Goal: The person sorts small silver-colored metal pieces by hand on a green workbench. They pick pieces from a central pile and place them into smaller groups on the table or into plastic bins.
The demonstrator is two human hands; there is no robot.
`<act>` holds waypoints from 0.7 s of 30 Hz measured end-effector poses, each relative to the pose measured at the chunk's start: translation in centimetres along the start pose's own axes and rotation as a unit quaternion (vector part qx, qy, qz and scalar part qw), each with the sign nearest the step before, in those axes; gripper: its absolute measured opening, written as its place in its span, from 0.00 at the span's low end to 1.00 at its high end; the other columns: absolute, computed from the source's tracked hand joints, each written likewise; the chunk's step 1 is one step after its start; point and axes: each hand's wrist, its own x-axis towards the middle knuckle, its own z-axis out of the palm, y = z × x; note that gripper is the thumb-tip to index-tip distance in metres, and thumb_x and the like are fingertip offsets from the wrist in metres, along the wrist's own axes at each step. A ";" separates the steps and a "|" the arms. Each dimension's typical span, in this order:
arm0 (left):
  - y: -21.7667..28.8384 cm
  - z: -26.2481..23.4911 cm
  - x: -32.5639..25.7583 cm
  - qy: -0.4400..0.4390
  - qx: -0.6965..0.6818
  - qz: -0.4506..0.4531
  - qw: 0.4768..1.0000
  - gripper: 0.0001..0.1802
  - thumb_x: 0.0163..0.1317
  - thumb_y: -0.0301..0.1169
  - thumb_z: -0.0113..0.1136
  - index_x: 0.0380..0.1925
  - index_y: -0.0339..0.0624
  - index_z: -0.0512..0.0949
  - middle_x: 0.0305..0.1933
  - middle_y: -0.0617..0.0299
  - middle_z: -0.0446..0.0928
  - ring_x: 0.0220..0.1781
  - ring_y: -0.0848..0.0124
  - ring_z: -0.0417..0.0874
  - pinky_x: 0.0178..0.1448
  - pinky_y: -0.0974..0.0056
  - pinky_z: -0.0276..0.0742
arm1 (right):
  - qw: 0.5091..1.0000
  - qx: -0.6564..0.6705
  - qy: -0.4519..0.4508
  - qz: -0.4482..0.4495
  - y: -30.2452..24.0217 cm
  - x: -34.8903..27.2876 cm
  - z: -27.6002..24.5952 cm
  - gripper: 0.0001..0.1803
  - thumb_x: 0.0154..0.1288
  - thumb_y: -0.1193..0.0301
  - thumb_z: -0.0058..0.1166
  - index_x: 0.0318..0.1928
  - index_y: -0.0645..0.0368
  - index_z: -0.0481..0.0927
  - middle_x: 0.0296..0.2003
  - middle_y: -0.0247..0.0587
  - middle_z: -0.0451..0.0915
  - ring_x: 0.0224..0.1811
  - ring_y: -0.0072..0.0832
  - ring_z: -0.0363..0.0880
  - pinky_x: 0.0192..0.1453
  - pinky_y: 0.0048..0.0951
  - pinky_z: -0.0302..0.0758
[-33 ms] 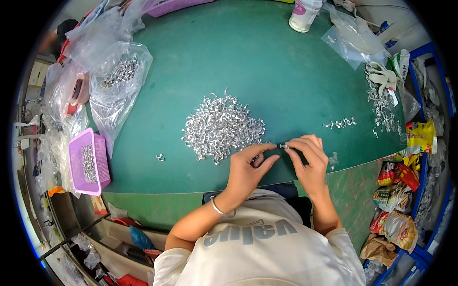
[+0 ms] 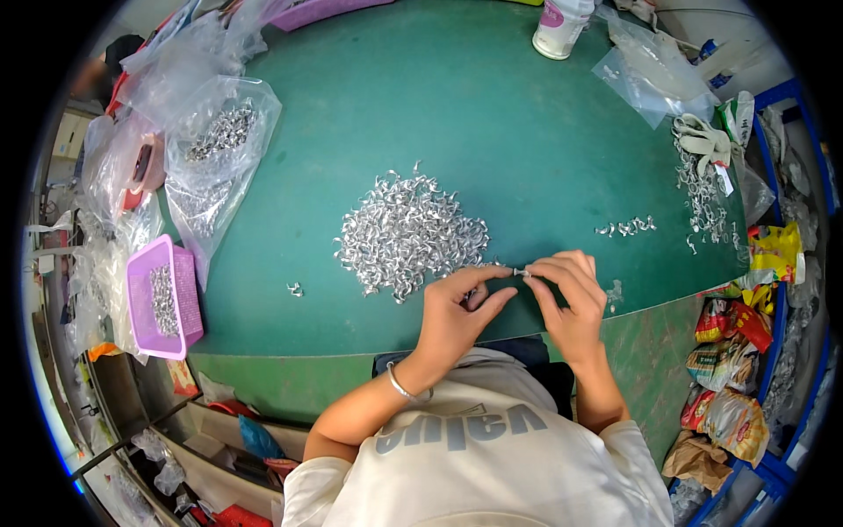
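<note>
Coming slightly closer than in the earlier picture, the left hand (image 2: pixel 450 309) now has its forefinger tip at the small metal piece (image 2: pixel 521 271); so both hands seem occupied with this one piece. The right hand (image 2: pixel 572 303) has its grip closed on the piece, which sticks out from its fingertips toward the left hand. The left thumb and forefinger stand apart; whether that grip holds something among the folded fingers, I cannot tell. Just beside it, the pile of silvery pieces (image 2: pixel 408 233) lies on the green desk (image 2: pixel 492 114). Farther right is a short row of pieces (image 2: pixel 625 227), and at the far side, a white bottle (image 2: pixel 558 31).
</note>
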 end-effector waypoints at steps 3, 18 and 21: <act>0.8 -0.2 -0.4 0.008 -0.016 0.015 1.000 0.11 0.47 0.20 0.64 0.34 0.37 0.80 0.16 0.75 0.57 0.20 0.85 0.54 0.22 0.76 0.49 | 1.000 0.012 0.009 -0.024 -1.1 0.3 -0.4 0.09 0.42 0.80 0.61 0.28 0.62 0.79 0.28 0.38 0.78 0.30 0.32 0.72 0.35 0.29 0.64; 2.0 -0.8 -1.1 0.008 -0.052 0.046 0.998 0.09 0.47 0.17 0.62 0.31 0.36 0.80 0.16 0.74 0.59 0.18 0.86 0.54 0.21 0.77 0.46 | 0.999 0.035 0.008 -0.040 -3.1 0.6 -1.4 0.11 0.37 0.80 0.64 0.27 0.61 0.80 0.27 0.35 0.77 0.29 0.31 0.71 0.34 0.28 0.63; 2.3 -1.0 -1.1 0.003 -0.069 0.017 0.997 0.08 0.48 0.17 0.62 0.31 0.35 0.80 0.16 0.75 0.59 0.18 0.86 0.55 0.21 0.77 0.47 | 0.998 0.038 0.006 -0.039 -3.4 0.6 -1.4 0.11 0.36 0.80 0.64 0.27 0.61 0.80 0.26 0.35 0.77 0.28 0.31 0.70 0.34 0.28 0.63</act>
